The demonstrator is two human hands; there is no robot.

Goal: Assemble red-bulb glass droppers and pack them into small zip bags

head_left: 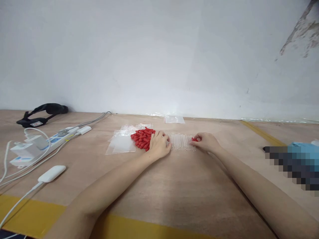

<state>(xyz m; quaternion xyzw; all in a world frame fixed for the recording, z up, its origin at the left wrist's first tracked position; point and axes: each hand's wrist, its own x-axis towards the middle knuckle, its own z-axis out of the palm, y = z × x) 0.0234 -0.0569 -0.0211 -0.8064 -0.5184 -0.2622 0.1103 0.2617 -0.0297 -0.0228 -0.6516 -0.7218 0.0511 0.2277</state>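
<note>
A pile of small red pieces (pixel 142 137) lies on the wooden tabletop (pixel 174 186), partly on clear plastic bags (pixel 122 142). Just right of it lies a row of clear little tubes (pixel 181 141). My left hand (pixel 159 144) rests with curled fingers at the left end of that row, beside the red pile; what it holds, if anything, is hidden. My right hand (pixel 205 142) is closed at the row's right end, pinching a red piece (pixel 194 139).
A white power strip (pixel 37 146) with plugs and cables sits at the left, with a white adapter (pixel 52 173) nearer me. A black strap (pixel 42 114) lies by the wall. Another clear bag (pixel 174 119) lies farther back. Yellow tape (pixel 30 215) edges the table. A blue object (pixel 302 152) lies at the right.
</note>
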